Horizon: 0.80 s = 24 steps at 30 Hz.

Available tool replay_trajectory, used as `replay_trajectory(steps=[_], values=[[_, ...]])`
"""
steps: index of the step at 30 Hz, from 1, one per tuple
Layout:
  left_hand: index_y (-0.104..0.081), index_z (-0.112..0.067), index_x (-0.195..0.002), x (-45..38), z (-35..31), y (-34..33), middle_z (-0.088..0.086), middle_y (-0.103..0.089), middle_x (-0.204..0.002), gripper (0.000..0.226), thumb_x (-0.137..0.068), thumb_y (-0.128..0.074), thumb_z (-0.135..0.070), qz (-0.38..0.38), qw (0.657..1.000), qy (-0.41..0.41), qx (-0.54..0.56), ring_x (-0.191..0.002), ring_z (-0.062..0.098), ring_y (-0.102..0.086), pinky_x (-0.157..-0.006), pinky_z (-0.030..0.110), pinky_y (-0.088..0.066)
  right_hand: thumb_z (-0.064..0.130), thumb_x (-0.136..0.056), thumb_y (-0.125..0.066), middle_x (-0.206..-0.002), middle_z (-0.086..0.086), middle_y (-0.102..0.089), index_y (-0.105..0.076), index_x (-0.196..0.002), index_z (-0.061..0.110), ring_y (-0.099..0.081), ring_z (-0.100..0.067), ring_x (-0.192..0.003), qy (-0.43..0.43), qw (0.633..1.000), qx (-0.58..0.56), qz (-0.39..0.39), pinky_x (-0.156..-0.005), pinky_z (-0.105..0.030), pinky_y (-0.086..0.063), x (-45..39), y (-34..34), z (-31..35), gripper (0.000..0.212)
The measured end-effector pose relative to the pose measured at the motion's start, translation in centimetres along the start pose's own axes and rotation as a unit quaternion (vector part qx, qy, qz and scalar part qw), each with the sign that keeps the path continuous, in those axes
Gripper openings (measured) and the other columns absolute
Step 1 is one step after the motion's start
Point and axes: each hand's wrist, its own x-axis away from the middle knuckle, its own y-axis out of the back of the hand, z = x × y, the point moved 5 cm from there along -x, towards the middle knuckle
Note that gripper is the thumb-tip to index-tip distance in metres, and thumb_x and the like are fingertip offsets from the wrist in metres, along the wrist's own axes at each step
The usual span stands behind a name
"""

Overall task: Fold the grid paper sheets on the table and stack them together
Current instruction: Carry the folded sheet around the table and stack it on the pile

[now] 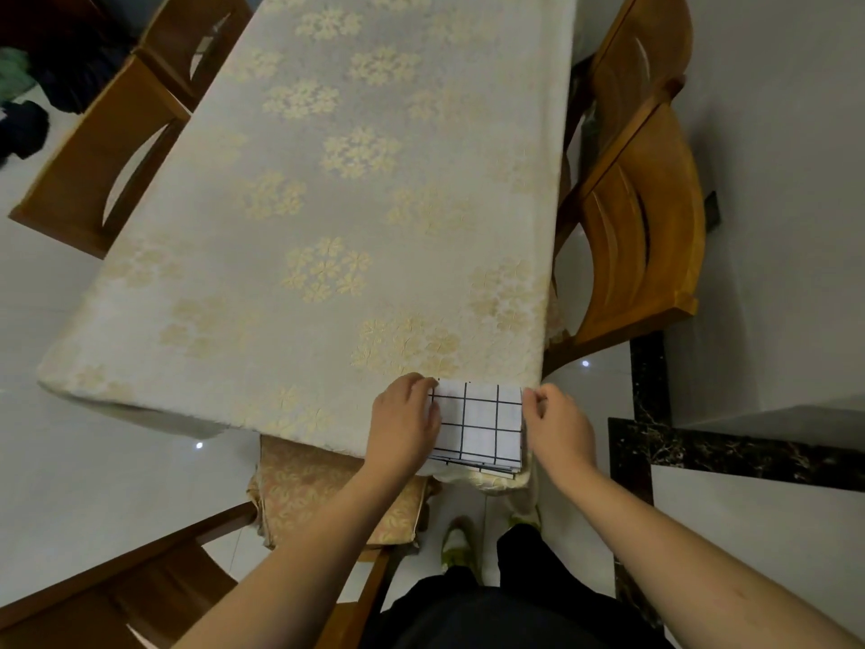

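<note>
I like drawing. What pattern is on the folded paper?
White with a black grid, on the folded paper in the head view.

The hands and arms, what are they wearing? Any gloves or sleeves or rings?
Nothing at all. The left hand and the right hand are bare, with no gloves. Both forearms are bare as far as the picture shows, with no sleeves. I can see no rings, watch or bracelets.

No writing, labels, brands or numbers can be read anywhere; the folded paper (477, 423) on the bench (327, 203) carries only a plain black grid of lines.
</note>
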Motion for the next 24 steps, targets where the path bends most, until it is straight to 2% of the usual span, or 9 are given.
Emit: replay_trajectory(steps=[2,3,6,9,11,13,15,19,24], values=[[-0.056,-0.011,-0.125,0.5,-1.3,-1.5,0.009,-0.057,-0.129,0.035,-0.092,-0.051,-0.02,0.027,0.997,-0.06,-0.044,-0.12,0.027,-0.054,-0.097,0.041,-0.045,0.035,-0.099,-0.043,-0.092,0.008,-0.06,-0.06,-0.099,0.023,-0.058,-0.013,-0.082,0.094,0.995,-0.02,-0.003,-0.065,-0.026,-0.049,0.3,-1.1,1.9,0.021],[-0.053,-0.011,-0.131,0.8,-1.6,-2.2,0.009,-0.054,-0.136,0.039,-0.094,-0.046,-0.021,0.039,0.995,-0.069,-0.054,-0.129,0.027,-0.049,-0.104,0.043,-0.04,0.031,-0.1,-0.043,-0.102,0.006,-0.063,-0.062,-0.11,0.022,-0.058,-0.013,-0.092,0.144,0.989,-0.015,-0.005,-0.076,-0.028,-0.051,0.6,-1.8,3.0,0.024],[-0.041,-0.009,-0.145,1.6,-1.4,-4.3,0.01,-0.039,-0.151,0.048,-0.1,-0.039,-0.025,0.079,0.992,-0.081,-0.064,-0.143,0.026,-0.031,-0.115,0.047,-0.028,0.02,-0.099,-0.048,-0.127,-0.003,-0.061,-0.057,-0.132,0.012,-0.055,-0.019,-0.118,0.238,0.968,0.067,-0.029,-0.106,-0.032,-0.036,1.5,-4.3,5.0,0.035],[-0.027,-0.012,-0.152,2.4,-0.7,-5.7,0.007,-0.022,-0.159,0.052,-0.104,-0.028,-0.033,0.126,0.984,-0.102,-0.079,-0.148,0.022,-0.013,-0.118,0.047,-0.021,0.019,-0.092,-0.06,-0.144,-0.008,-0.049,-0.046,-0.141,0.008,-0.045,-0.023,-0.134,0.248,0.954,0.167,-0.018,-0.112,-0.036,-0.026,2.1,-7.3,5.0,0.053],[-0.023,-0.014,-0.153,2.4,-0.3,-6.2,0.005,-0.017,-0.16,0.052,-0.105,-0.022,-0.035,0.141,0.981,-0.102,-0.088,-0.149,0.02,-0.009,-0.119,0.046,-0.019,0.026,-0.097,-0.045,-0.15,-0.008,-0.041,-0.039,-0.144,0.007,-0.036,-0.023,-0.139,0.228,0.951,0.21,0.013,-0.118,-0.038,-0.022,1.9,-8.8,4.1,0.052],[-0.021,-0.016,-0.153,2.3,0.1,-6.3,0.003,-0.013,-0.161,0.053,-0.104,-0.023,-0.037,0.146,0.98,-0.096,-0.098,-0.149,0.018,-0.007,-0.118,0.045,-0.017,0.035,-0.098,-0.026,-0.152,-0.007,-0.036,-0.035,-0.145,0.007,-0.031,-0.021,-0.142,0.201,0.95,0.234,0.037,-0.117,-0.037,-0.012,1.5,-9.3,2.9,0.056],[-0.019,-0.019,-0.154,2.1,0.6,-6.4,0.001,-0.011,-0.162,0.055,-0.104,-0.025,-0.039,0.15,0.978,-0.096,-0.106,-0.149,0.017,-0.005,-0.119,0.044,-0.014,0.041,-0.097,-0.023,-0.155,-0.005,-0.032,-0.032,-0.147,0.01,-0.025,-0.019,-0.144,0.194,0.945,0.258,0.054,-0.116,-0.036,-0.006,1.0,-9.3,1.9,0.059],[-0.013,-0.025,-0.155,1.9,1.4,-6.2,0.001,-0.009,-0.162,0.057,-0.103,-0.026,-0.044,0.161,0.976,-0.1,-0.11,-0.15,0.019,-0.004,-0.12,0.04,-0.01,0.048,-0.098,-0.024,-0.158,-0.005,-0.025,-0.026,-0.15,0.013,-0.018,-0.018,-0.146,0.207,0.934,0.28,0.074,-0.117,-0.037,-0.009,0.7,-9.1,0.9,0.063],[-0.012,-0.028,-0.155,1.8,1.7,-6.3,0.003,-0.006,-0.163,0.058,-0.102,-0.026,-0.048,0.168,0.975,-0.089,-0.114,-0.15,0.024,0.0,-0.121,0.044,-0.011,0.053,-0.1,-0.005,-0.159,-0.007,-0.019,-0.019,-0.152,0.013,-0.016,-0.02,-0.147,0.199,0.935,0.281,0.089,-0.116,-0.039,-0.012,0.8,-8.9,0.6,0.067]])
